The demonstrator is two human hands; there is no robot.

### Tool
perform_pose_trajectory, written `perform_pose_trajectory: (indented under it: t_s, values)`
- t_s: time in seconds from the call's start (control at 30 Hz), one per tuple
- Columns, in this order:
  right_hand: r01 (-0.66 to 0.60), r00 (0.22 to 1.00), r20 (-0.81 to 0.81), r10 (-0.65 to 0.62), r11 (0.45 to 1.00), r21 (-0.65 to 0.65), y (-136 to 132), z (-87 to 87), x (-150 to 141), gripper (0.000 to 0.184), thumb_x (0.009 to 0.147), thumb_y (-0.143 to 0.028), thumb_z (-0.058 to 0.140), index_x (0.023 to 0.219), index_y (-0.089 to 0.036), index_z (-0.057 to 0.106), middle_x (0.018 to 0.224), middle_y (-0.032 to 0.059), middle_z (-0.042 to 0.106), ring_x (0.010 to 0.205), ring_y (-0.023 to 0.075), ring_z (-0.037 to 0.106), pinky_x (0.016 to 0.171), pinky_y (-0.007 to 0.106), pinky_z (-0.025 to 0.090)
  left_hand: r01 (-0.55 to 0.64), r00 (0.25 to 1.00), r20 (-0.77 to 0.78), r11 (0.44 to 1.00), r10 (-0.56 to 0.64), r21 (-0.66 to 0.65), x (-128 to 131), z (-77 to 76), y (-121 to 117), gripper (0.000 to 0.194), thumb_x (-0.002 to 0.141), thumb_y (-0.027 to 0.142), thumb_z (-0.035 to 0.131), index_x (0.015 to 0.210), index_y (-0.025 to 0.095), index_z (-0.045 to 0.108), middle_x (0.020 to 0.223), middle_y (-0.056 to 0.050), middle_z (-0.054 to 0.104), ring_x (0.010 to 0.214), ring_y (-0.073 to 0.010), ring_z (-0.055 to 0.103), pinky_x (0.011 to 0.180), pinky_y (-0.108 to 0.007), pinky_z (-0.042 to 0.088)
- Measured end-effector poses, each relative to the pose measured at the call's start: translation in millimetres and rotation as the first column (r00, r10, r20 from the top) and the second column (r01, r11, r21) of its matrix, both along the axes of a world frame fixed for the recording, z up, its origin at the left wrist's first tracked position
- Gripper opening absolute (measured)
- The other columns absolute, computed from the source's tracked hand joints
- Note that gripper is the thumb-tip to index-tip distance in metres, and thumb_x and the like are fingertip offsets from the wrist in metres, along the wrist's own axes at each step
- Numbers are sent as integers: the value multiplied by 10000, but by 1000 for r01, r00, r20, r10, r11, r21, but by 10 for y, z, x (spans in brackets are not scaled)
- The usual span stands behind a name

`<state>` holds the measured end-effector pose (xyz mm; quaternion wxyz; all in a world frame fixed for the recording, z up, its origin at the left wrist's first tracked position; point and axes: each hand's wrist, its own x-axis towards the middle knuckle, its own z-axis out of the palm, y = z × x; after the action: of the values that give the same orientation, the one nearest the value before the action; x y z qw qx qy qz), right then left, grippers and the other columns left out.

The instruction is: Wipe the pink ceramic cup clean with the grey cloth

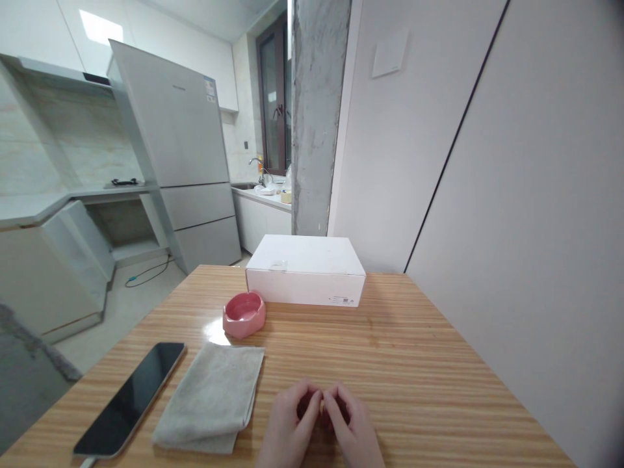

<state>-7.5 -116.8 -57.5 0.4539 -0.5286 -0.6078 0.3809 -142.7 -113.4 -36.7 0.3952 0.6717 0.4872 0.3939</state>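
My left hand (pixel 290 422) and my right hand (pixel 351 422) meet near the front of the wooden table (pixel 390 351), fingertips touching. Both curl around a small dark red object (pixel 327 419), mostly hidden by my fingers, so its shape cannot be made out. Nearest to my left hand lies a folded grey towel (pixel 209 396). Further off stand a pink ceramic bowl (pixel 244 314) and a white cardboard box (pixel 305 279), both out of reach of my fingers.
A black smartphone (pixel 129 400) lies at the table's left edge, with a cable at its lower end. A white wall (pixel 511 195) runs along the right side. Behind the table are a refrigerator (pixel 170 149), a concrete pillar (pixel 316 117) and a kitchen counter (pixel 260 198).
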Motion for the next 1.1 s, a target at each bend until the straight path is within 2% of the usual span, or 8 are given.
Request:
perform_pose_trajectory:
  t_s: [0.1,0.27,0.4,0.83,1.1]
  values:
    - [-2,1000,20,1,1000,18,-20,-11,5,397,882,-527,461,663,-207,550,627,4,563,613,175,552,596,263,435,-2,1000,-8,1000,2,11,3,-23,-12,313,932,357,438,823,187,678,774,-32,696,727,-162,618,671,-228,420]
    - [33,999,-13,-32,998,49,-53,68,0,387,864,-530,511,663,-209,595,627,5,597,610,175,564,592,254,446,-13,999,-29,1000,13,14,0,-46,-2,306,925,357,450,816,184,677,777,-43,699,725,-169,618,673,-233,432]
    - [35,999,-10,-35,999,27,-57,98,-1,402,848,-557,521,654,-212,592,628,7,603,613,179,566,599,256,451,-11,1000,-20,999,12,31,-4,-42,-1,294,921,343,454,828,190,686,785,-44,703,738,-172,623,686,-231,443]
    - [15,1000,10,-15,1000,-1,-65,73,6,407,854,-570,502,682,-213,597,664,17,622,655,188,579,631,255,456,-2,1000,-31,1000,3,26,-1,-26,-14,289,921,344,453,829,185,676,774,-40,692,731,-166,620,677,-227,441]
    - [-10,998,55,10,1000,13,-51,17,14,379,900,-514,456,713,-212,589,686,18,626,676,190,593,653,263,453,-12,1000,-28,999,13,32,-1,-11,-8,294,916,352,462,810,187,680,752,-42,693,722,-169,623,674,-227,447]
